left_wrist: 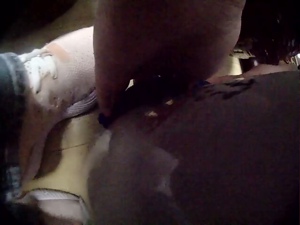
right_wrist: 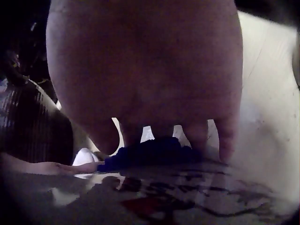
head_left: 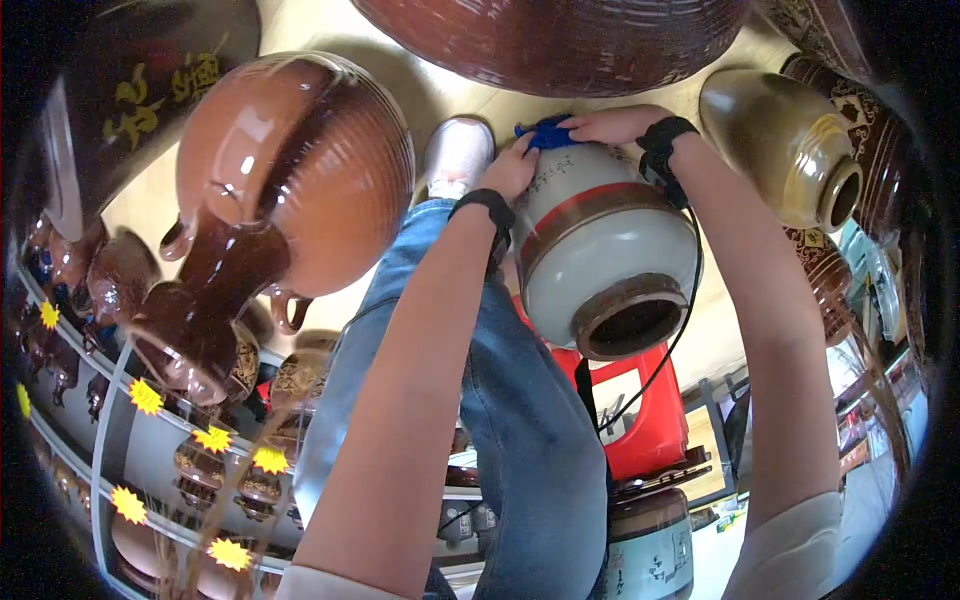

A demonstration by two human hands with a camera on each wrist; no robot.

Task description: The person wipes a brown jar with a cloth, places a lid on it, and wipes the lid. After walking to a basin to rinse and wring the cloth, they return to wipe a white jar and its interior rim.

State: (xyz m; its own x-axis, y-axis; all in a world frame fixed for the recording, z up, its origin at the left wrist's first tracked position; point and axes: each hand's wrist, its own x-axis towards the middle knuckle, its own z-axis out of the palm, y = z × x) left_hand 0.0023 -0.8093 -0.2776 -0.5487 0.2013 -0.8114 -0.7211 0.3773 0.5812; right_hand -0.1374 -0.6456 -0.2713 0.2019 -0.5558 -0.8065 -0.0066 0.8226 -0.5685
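A crumpled blue cloth lies against the lower side of a grey-white jar. The jar is tipped on its side, its brown-rimmed mouth facing me; a red and brown band runs around it, and dark writing shows near the cloth. My left hand holds the cloth's near left edge. With fingers spread and bent down, my right hand grips the cloth against the jar, also seen in the right wrist view as blue cloth below the fingers. In the left wrist view the left hand is dark and hides most of the cloth.
A large brown jar stands just beyond my hands. To the left lies a big two-tone brown jug; to the right, a tan jar. Under the grey-white jar's mouth is a red stool. A black cable hangs from my right wrist.
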